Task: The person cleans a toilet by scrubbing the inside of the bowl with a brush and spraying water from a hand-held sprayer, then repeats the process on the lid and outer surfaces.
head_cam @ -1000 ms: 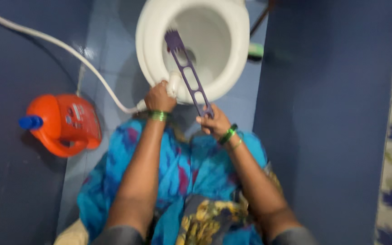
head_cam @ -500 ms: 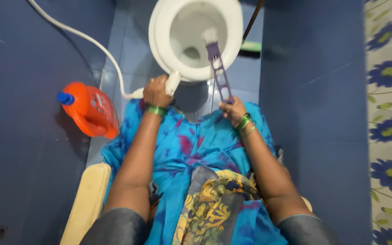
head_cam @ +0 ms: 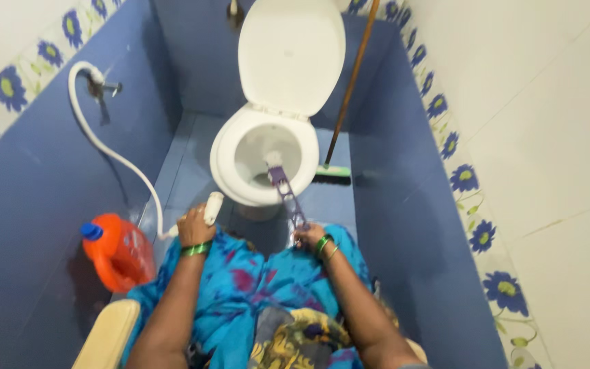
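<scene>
Two hands at work, lower centre of frame. Left hand, green bangle at wrist, closed around white spray nozzle; nozzle tip aimed up toward toilet bowl, white hose looping from it to wall tap at upper left. Right hand, green bangles at wrist, clamped on lower end of purple toilet brush; pale brush head resting inside bowl, centre of frame, handle slanting down and right to hand. Toilet lid raised upright, top centre. Orange jug with blue cap, left of left arm, on blue floor. Broom leaning in corner right of bowl, green head beside bowl base. Blue patterned garment across lower frame.

Risks, judged only: splash-back over rim if nozzle is triggered at so shallow an angle; brush flicking droplets if drawn out fast; hose tugging near jug, tipping it; wet tile underfoot, slip likely.
</scene>
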